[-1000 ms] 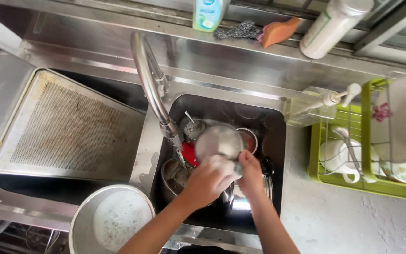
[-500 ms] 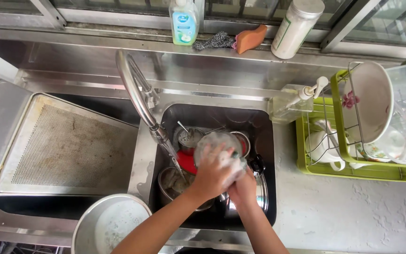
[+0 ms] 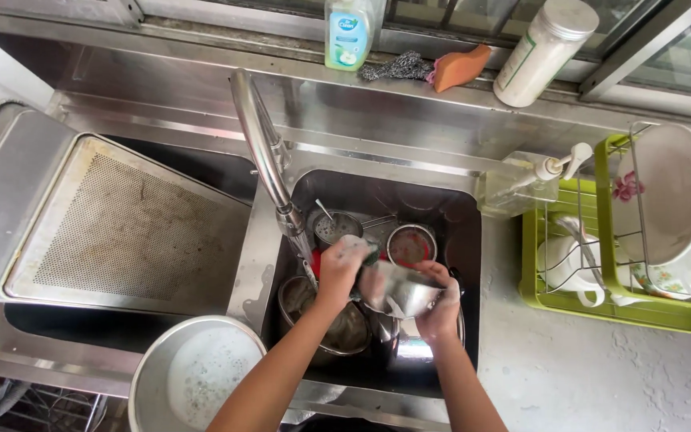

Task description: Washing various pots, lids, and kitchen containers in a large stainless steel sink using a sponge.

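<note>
Head view, left hand (image 3: 344,264): fingers clenched around a soapy sponge (image 3: 359,250), pressed on the steel bowl's rim.
Head view, right hand (image 3: 441,308): fingers grasping the steel bowl (image 3: 397,290) from beneath, over the sink (image 3: 465,232).
Below the fingers: stacked pots (image 3: 321,320), small cups.
Risk: soap-slick fingers could likely let the tilted bowl slip onto the pots.
</note>
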